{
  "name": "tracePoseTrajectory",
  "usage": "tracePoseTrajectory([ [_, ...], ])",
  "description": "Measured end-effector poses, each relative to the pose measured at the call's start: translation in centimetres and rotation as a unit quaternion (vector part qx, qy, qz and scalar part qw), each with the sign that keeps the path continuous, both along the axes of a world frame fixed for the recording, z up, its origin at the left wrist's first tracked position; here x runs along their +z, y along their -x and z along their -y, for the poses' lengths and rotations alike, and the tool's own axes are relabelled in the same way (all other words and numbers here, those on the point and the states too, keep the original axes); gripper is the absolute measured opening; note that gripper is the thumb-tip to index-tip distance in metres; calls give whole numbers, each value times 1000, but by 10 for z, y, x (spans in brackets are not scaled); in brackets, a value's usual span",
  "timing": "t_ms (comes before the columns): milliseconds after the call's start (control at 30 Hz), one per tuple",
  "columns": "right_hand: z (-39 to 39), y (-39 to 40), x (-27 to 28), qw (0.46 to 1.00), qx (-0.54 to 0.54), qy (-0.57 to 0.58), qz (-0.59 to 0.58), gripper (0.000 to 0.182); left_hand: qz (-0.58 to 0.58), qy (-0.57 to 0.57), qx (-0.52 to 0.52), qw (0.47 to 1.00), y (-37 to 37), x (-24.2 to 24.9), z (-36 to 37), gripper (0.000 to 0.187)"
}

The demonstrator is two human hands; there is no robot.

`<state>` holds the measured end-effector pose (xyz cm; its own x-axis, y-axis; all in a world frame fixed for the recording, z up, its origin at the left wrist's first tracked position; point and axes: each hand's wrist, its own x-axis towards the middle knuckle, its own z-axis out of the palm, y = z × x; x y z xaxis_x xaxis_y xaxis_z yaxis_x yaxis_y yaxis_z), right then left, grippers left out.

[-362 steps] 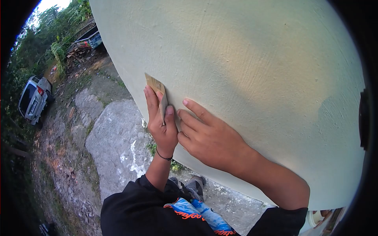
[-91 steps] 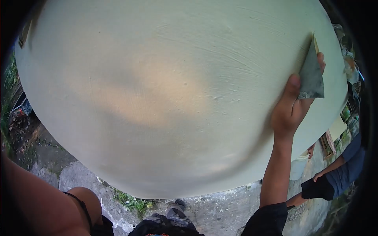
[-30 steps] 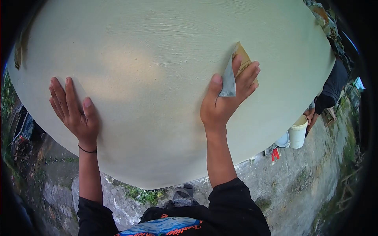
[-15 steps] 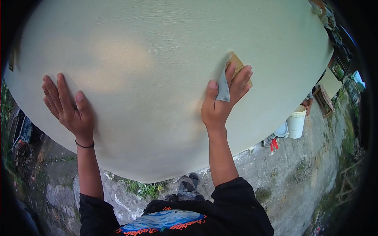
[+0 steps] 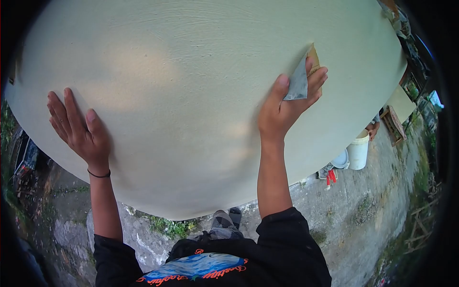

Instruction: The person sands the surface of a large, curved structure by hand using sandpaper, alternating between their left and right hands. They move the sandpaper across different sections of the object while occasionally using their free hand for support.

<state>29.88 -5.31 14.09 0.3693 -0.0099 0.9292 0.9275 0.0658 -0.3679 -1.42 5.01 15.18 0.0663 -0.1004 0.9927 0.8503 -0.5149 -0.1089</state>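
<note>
While the left hand (image 5: 79,131) lay open and empty against the pale wall (image 5: 186,129), perhaps for balance, the right hand (image 5: 288,109) held bent sandpaper (image 5: 297,86) at the wall, gripped between thumb and fingers, probably so it would not slip.

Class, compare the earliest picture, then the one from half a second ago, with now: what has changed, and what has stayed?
The sandpaper has passed from the left hand to the right hand. Since half a second ago, the right hand has moved up and rightward; the left hand stayed about where it was, against the pale surface.
</note>
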Motion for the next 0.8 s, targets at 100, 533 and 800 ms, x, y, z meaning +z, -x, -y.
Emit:
tracePoseTrajectory([
  [100, -10, 20, 13, 995, -48, 40, 78, 59, -3, 0, -3, 1000, 1, 0, -2, 48],
  [533, -2, -21, 54, 998, 0, -57, 21, 54, 7, 5, -10, 1000, 3, -1, -3, 48],
  [800, 11, -35, -27, 978, -37, 77, 190, 51, 7, 0, -15, 1000, 3, 0, -4, 47],
])
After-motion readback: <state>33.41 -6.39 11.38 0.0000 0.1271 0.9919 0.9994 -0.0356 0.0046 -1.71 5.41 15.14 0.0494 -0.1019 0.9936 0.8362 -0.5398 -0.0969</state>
